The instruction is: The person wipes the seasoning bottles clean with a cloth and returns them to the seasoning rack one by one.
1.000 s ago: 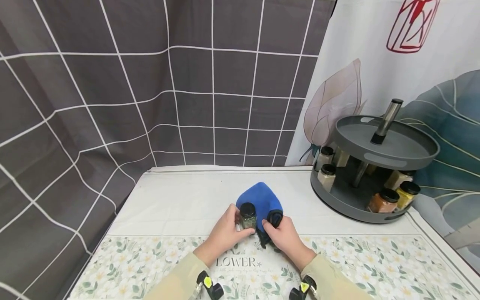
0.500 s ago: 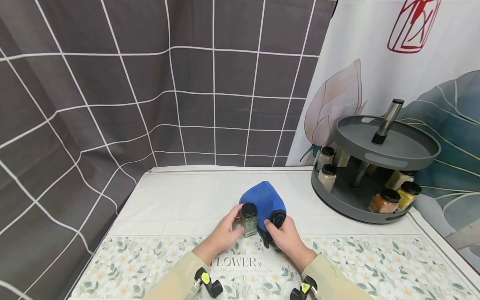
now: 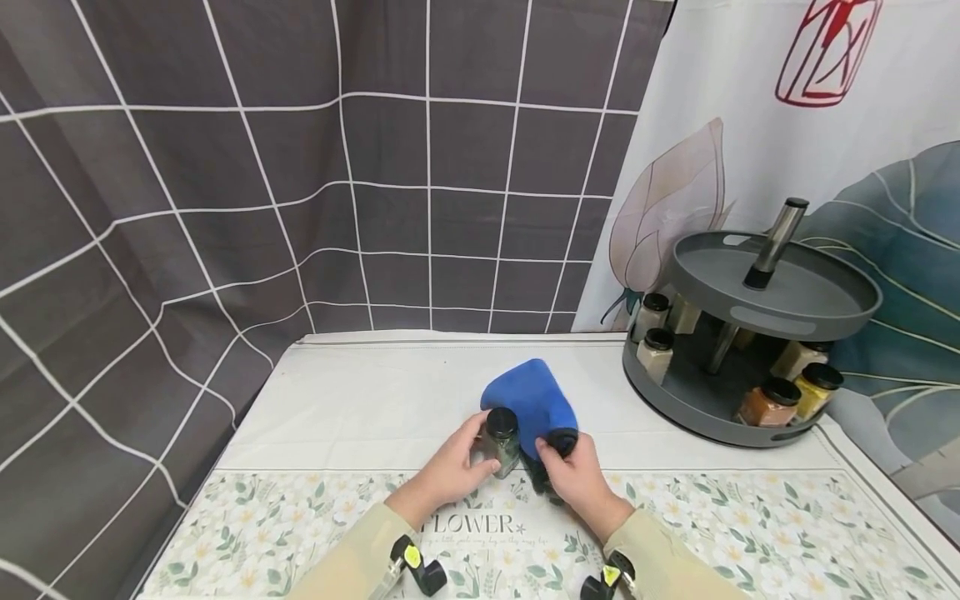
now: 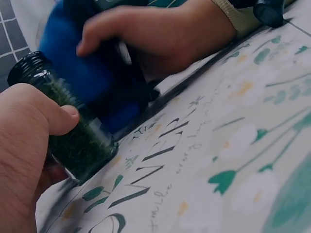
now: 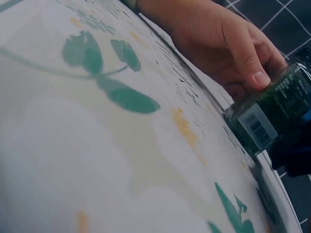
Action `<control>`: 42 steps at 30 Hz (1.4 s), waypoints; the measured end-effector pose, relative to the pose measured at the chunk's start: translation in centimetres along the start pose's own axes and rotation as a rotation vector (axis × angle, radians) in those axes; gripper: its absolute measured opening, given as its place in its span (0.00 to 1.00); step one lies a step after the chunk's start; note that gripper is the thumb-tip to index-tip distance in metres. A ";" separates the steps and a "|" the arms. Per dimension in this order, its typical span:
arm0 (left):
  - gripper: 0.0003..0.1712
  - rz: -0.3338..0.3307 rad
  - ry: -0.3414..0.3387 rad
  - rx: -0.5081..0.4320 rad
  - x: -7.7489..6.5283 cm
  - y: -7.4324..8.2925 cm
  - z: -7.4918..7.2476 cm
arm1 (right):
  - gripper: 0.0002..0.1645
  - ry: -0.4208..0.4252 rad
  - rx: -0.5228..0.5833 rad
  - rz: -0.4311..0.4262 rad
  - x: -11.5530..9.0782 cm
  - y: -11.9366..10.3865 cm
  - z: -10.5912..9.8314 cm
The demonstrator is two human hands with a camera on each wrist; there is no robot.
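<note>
My left hand grips a small glass spice jar with a black lid, thumb and fingers on its sides. Dark green dried herbs show through the glass in the left wrist view, and a barcode label faces the right wrist camera. The jar leans, its base at or near the tabletop. Just to its right, my right hand pinches a blue cloth with bunched black parts. The cloth stands up behind the jar and against or close to its side. The right hand's far fingers are hidden.
A grey two-tier turntable rack stands at the back right, with several black-lidded spice jars on its lower tier, including an orange one and a yellow one. A floral-printed cloth covers the table's front; a dark grid curtain hangs behind.
Both hands, the jar and the cloth have shifted slightly right. The jar's tilt has changed, and the right hand has turned a little with the cloth.
</note>
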State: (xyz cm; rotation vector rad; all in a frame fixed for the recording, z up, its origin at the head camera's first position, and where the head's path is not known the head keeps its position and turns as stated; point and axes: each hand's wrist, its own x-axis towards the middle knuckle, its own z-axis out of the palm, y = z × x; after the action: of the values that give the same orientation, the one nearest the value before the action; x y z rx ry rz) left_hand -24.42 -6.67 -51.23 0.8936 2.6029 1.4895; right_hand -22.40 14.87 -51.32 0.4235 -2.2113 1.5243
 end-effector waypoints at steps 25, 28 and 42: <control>0.38 -0.053 0.224 0.258 0.1 0.6 0.8 | 0.06 -0.133 -0.059 0.069 0.1 -0.4 0.0; 0.40 -0.066 0.207 0.250 0.2 0.6 0.9 | 0.02 -0.095 -0.040 0.044 0.0 -0.3 0.0; 0.25 -0.010 0.176 0.276 0.4 1.5 0.1 | 0.27 -0.182 -0.036 -0.158 0.3 -0.7 0.2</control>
State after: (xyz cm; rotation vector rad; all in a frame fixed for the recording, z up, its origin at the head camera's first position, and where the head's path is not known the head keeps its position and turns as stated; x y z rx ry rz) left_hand -23.99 -5.86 -49.94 0.7980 2.9904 1.2803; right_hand -22.42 14.42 -50.69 0.7333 -2.2750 1.4100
